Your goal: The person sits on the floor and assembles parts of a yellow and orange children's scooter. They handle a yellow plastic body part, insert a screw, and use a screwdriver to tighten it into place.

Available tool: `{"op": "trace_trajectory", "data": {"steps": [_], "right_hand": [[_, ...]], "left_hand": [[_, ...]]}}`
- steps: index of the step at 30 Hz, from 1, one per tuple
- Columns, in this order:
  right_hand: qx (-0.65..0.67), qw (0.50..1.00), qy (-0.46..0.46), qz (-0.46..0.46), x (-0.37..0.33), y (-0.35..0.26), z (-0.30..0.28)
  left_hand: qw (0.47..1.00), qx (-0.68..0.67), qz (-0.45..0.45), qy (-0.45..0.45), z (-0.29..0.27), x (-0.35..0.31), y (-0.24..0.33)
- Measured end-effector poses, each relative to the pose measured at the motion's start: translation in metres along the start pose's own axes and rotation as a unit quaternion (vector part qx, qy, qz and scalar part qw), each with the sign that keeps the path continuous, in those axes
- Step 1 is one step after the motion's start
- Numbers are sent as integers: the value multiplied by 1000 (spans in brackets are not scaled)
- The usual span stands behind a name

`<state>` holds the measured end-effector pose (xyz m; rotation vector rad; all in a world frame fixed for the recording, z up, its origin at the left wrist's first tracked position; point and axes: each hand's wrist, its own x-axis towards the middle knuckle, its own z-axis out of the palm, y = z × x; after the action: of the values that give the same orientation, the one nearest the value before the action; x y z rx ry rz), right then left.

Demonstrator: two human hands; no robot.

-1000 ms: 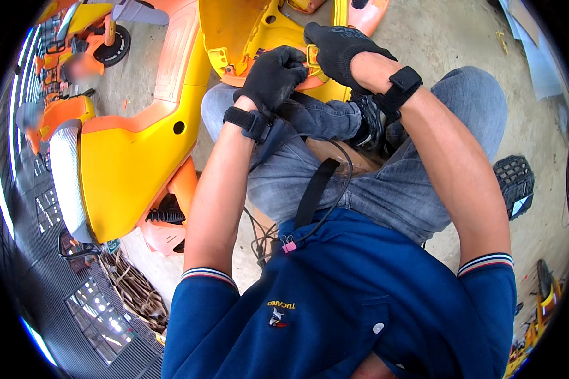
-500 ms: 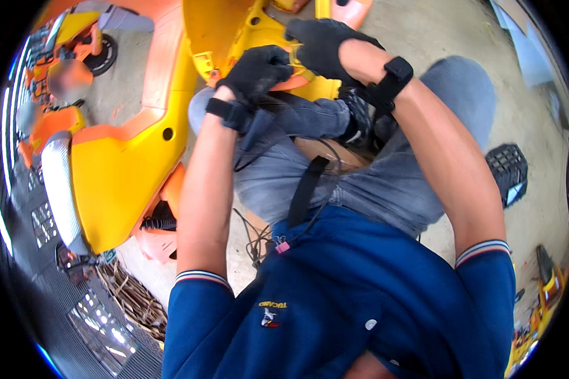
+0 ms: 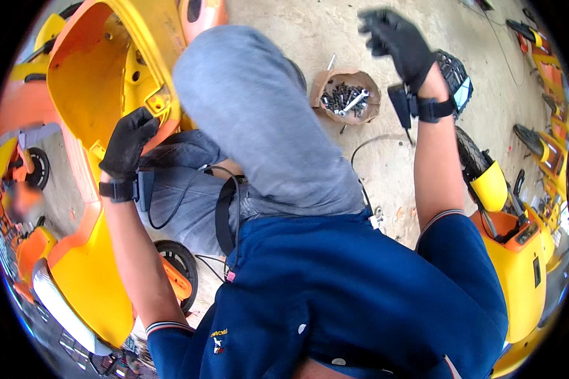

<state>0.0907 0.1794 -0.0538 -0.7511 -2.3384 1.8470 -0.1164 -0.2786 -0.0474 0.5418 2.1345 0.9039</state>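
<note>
My left hand (image 3: 130,143), in a black glove, is at the inner rim of a large yellow body panel (image 3: 107,57). Its fingers are curled closed against the panel edge beside a small yellow tab, and the grip is partly hidden by the glove. My right hand (image 3: 403,50), gloved the same way, is raised over the floor with its fingers apart and nothing visible in them. Nearest to it is an open brown paper bag (image 3: 373,104) of dark bolts (image 3: 339,97), with a silver wrench (image 3: 355,102) lying on top.
A yellow-and-orange vehicle body (image 3: 85,275) stands along my left side. On the right are a wheel (image 3: 471,155) and a yellow vehicle part (image 3: 518,278). Black cables (image 3: 385,138) run from my wrists. Several yellow vehicles line the far right.
My hands have moved apart: the right away from the panel toward the bag side, the left staying at the panel. My view has turned right, bringing the bag of bolts into sight.
</note>
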Motion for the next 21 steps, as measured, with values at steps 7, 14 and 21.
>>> {"op": "trace_trajectory", "data": {"steps": [7,14,21], "right_hand": [[21,958,51,282,-80,184,-6],[160,889,32,429,-231,300,11],[-295,768,-466,325,-478,380,101]], "left_hand": [[999,37,-29,11,5,-3,14],[991,121,44,24,6,-2,2],[993,115,-7,-39,-12,5,-15]]}}
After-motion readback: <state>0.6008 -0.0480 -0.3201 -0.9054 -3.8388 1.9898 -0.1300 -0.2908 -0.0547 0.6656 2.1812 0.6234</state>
